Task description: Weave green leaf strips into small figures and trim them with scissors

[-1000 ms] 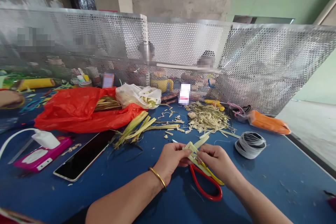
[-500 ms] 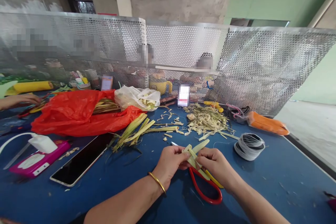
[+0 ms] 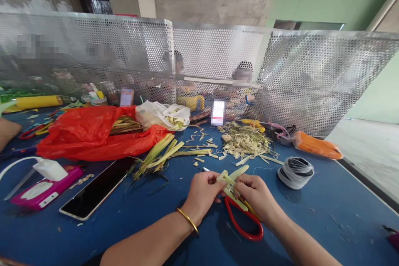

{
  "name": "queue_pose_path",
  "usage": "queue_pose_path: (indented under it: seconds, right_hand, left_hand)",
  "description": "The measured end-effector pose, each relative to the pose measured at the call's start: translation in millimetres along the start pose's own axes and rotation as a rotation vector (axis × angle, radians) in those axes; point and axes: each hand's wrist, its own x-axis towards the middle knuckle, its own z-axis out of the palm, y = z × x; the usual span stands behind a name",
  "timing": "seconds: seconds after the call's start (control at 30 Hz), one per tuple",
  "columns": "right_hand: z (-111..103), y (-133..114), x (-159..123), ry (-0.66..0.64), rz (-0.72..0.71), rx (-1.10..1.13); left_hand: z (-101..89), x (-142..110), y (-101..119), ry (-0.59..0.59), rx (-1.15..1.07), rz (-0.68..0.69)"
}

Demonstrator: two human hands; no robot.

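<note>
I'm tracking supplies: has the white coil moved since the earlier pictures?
No: the white coil keeps its place against the table's right edge.

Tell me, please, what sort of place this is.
Possibly a craft workshop, judging by the metal scissors with red and yellow handles, the loose heap of pale shredded plant scraps, and the flat blue worktable.

Can't trace scissors [image 3: 249,237] fully, partly hidden by left hand [image 3: 204,191], right hand [image 3: 254,193] and pale leaf strips [image 3: 239,172]. Can't identify purple item [image 3: 394,237], cut by right edge. Can't see all of co-worker's limb [image 3: 8,132], cut by left edge. Can't make out people [image 3: 243,75] clearly behind perforated screen [image 3: 314,62], far side.
</note>
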Motion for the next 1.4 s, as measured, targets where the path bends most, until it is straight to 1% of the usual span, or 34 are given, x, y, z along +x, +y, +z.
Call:
queue_pose_path:
  seconds: [0.13,0.33,0.47,0.53,0.63,0.73,0.77,0.83,0.9,0.93,1.03,1.1,1.17,1.23,1.3,1.33,1.4]
  right_hand:
    - [2,-2,-1,0.025,0.017,0.017]
    - [2,0,-1,0.001,-0.019,-0.060]
    - [3,-3,-2,-0.031,-0.041,-0.122]
    - [2,-5,-3,-0.040,-0.056,-0.164]
    - [1,-9,-6,-0.003,-0.086,-0.293]
    - [1,-11,-8,0.034,-0.051,-0.374]
    - [1,-11,-8,0.037,-0.027,-0.352]
    - [1,-11,-7,0.017,0.020,-0.228]
    - [-2,-9,-5,-0.011,0.058,-0.085]
    - [-4,-9,-3,-0.008,0.063,-0.049]
    - [-12,-7,2,0.011,0.021,-0.065]
    - [-15,-7,3,-0.061,0.006,-0.040]
    - [-16,-9,2,-0.167,0.065,0.067]
    - [-16,-11,0,-0.213,0.135,0.177]
    - [-15,-13,-1,-0.173,0.153,0.231]
    - [-15,-14,-1,-0.128,0.140,0.244]
    - [-16,-15,1,0.000,0.100,0.261]
  left_hand:
    - [0.4,1,-1,-0.016,-0.056,-0.051]
    - [-0.7,1,-2,-0.004,0.149,0.033]
    - [-0.4,0,-1,0.013,0.196,0.061]
    - [-0.1,0,-2,-0.004,0.181,0.068]
    - [0.1,0,-4,-0.062,0.160,0.071]
    - [-0.3,0,-5,-0.116,0.188,0.092]
    - [-0.6,0,-5,-0.130,0.197,0.098]
    - [-1.2,0,-3,-0.163,0.191,0.093]
    - [-1.5,-1,-2,-0.210,0.157,0.062]
    - [-1.4,-1,-1,-0.237,0.144,0.045]
    - [-0.2,-3,-1,-0.318,0.155,0.025]
    - [0.9,-5,-2,-0.368,0.184,0.032]
    - [1.4,-7,-2,-0.403,0.210,0.026]
    - [1.4,-8,-2,-0.439,0.215,0.010]
    - [1.1,-8,-1,-0.479,0.201,-0.007]
    - [1.0,-8,-1,-0.498,0.191,-0.017]
    - [0.7,-8,0,-0.526,0.166,-0.045]
